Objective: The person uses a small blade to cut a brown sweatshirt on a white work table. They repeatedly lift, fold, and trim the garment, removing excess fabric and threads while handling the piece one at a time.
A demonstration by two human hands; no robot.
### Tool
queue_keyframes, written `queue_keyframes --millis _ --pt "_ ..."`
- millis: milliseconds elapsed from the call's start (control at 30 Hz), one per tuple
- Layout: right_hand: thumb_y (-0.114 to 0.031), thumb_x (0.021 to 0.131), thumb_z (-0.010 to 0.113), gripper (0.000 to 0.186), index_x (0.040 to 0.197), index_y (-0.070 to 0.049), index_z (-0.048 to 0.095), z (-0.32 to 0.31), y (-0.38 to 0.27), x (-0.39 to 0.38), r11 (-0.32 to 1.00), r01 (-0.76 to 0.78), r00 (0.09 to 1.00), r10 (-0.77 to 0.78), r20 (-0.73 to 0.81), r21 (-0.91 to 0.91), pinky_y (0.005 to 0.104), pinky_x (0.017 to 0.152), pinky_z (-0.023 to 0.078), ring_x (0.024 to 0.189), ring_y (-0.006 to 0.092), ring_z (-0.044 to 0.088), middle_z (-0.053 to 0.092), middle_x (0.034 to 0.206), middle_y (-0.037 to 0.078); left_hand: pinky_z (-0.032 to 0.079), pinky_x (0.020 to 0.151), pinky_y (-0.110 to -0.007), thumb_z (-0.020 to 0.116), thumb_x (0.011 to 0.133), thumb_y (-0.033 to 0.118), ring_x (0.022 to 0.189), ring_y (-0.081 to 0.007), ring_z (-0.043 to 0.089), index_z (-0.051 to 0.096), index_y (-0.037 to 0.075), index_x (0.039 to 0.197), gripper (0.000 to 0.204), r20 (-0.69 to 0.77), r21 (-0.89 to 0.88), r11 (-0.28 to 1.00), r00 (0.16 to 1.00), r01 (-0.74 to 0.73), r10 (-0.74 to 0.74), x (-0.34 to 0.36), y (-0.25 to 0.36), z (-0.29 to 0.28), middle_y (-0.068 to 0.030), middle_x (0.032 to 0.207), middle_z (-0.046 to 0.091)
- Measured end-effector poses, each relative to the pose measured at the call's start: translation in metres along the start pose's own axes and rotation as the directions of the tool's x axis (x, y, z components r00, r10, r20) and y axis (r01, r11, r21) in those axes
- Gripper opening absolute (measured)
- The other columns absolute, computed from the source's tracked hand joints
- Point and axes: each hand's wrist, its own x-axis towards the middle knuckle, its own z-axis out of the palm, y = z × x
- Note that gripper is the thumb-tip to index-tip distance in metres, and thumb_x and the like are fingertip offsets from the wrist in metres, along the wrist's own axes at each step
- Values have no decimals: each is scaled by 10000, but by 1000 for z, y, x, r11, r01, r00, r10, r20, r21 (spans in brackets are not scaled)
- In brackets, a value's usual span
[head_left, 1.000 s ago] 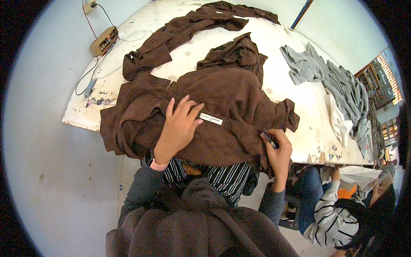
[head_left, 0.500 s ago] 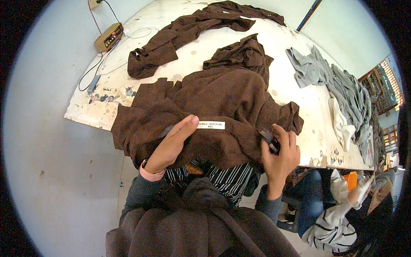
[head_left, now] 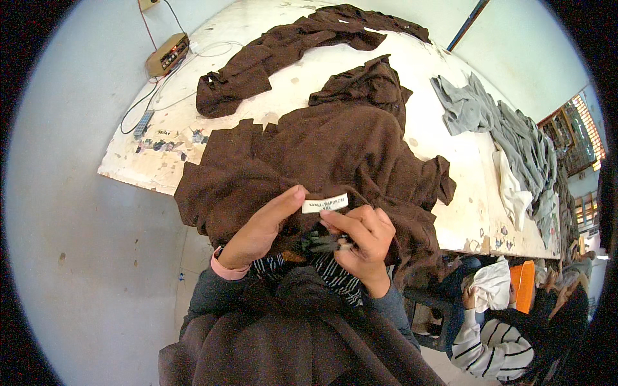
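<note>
A brown garment (head_left: pixel 335 145) lies bunched over the table's near edge and hangs toward me. A small white label (head_left: pixel 325 204) with dark print sits on its near edge. At the label's left end my left hand (head_left: pixel 257 231) is closed on the cloth, thumb on top. My right hand (head_left: pixel 365 243) is closed just below and right of the label, a fingertip touching its lower edge. A small dark tool (head_left: pixel 322 242), which looks like thread snips, is in the right hand, partly hidden by its fingers and blurred.
More brown cloth (head_left: pixel 277 55) is strewn along the table's (head_left: pixel 438 64) far side. Grey cloth (head_left: pixel 502 125) and a white piece (head_left: pixel 512 193) lie at right. A brown box (head_left: pixel 167 55) with cables is at far left. A seated co-worker (head_left: pixel 492 341) handles white cloth beside an orange object (head_left: pixel 522 286).
My right hand has moved left, from the garment's right side to the label, with the dark tool. The label now tilts up to the right. The left hand has barely shifted.
</note>
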Motion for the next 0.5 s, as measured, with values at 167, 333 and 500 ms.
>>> queue_keyframes --millis 167,333,500 --pt "-73 786 791 93 827 -32 717 2 -9 -3 773 -283 939 345 -3 568 270 637 392 695 141 536 621 754 43 413 979 -261 435 1111 387 1065 -91 526 577 64 1176 359 16 146 988 999 -43 41 1 -6 -1 9 1094 585" --pt "-80 794 822 114 842 -41 726 -2 -5 -17 725 -290 932 364 10 625 300 658 455 729 179 594 684 800 65 426 954 -251 432 1110 408 1034 -78 529 569 71 1162 367 44 133 988 997 -76 70 5 -9 -3 15 1065 582" --pt "-116 713 833 192 883 -83 749 -4 -4 -21 875 -142 985 170 -20 463 303 632 443 678 197 618 690 794 31 422 904 -241 439 1110 400 970 -65 501 561 87 1105 336 8 178 981 997 -79 79 7 -8 0 36 1004 549"
